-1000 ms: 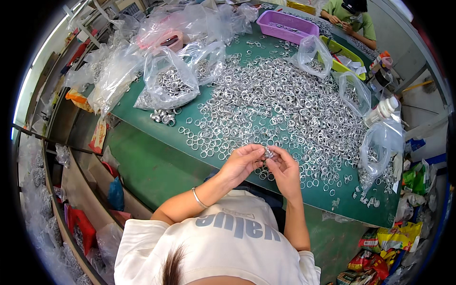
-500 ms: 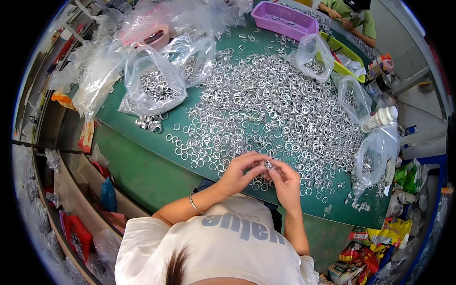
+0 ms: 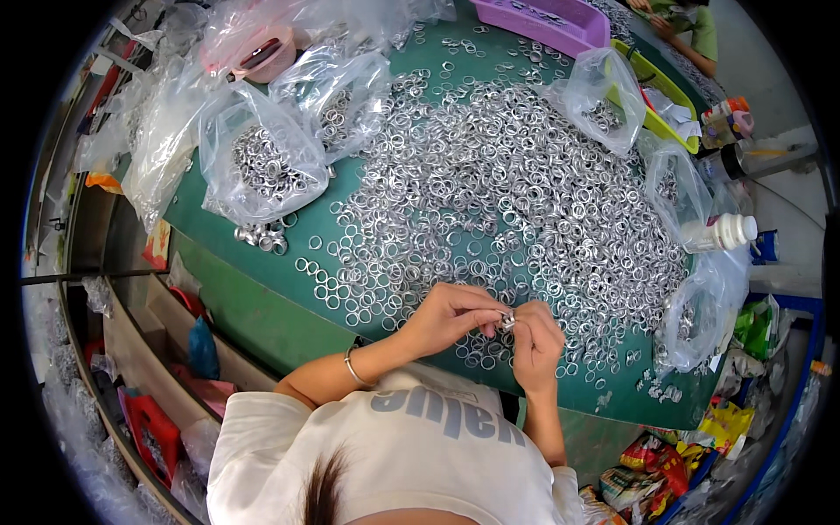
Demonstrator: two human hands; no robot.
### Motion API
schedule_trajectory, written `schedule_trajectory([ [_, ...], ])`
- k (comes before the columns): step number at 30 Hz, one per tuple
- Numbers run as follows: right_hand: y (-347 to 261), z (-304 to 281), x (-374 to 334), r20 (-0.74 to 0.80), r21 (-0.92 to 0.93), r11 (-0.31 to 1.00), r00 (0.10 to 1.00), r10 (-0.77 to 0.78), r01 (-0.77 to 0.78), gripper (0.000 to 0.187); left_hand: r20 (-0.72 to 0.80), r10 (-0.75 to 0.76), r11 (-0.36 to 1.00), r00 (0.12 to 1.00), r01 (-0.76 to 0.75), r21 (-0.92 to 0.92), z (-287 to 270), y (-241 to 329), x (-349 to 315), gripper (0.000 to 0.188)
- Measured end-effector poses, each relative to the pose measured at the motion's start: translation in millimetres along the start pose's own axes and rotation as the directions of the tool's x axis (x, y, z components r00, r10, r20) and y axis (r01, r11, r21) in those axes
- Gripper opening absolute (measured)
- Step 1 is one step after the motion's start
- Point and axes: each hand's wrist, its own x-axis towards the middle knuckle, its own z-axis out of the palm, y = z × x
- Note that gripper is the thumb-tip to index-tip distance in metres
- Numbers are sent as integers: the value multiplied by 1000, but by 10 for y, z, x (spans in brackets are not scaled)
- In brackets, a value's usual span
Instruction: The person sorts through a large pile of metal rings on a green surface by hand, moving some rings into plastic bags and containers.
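The left hand (image 3: 451,317) and right hand (image 3: 537,341) pinch tiny silver rings (image 3: 507,322) near a big ring pile (image 3: 525,166) on a green table (image 3: 630,400).

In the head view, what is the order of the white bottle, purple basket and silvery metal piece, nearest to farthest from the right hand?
1. Silvery metal piece, held by right hand and left hand
2. White bottle, to the right
3. Purple basket, far side

metal rings (image 3: 503,149) are covering a green tabletop (image 3: 630,404) and lying in clear plastic bags (image 3: 284,144), marking a workshop.
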Motion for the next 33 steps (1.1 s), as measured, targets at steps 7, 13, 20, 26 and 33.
schedule_trajectory([
  [7,-171,-36,32,-4,57,957,959,284,-283,8,-64,381,856,922,-326,401,65,-25,-54,21],
  [13,-159,99,-68,-34,539,760,893,449,-362,9,-100,-29,987,995,12,-162,56,41,-62,20],
  [20,-89,103,-158,-156,275,934,948,278,-228,4,70,-292,817,954,287,-499,-26,-6,-90,14],
  [26,-124,60,-167,-95,397,898,964,247,-191,5,-39,186,982,982,-186,17,53,44,-160,9],
  [33,-165,40,-170,6,561,779,942,334,-280,12,-8,142,989,990,-142,39,32,57,-135,10],
])
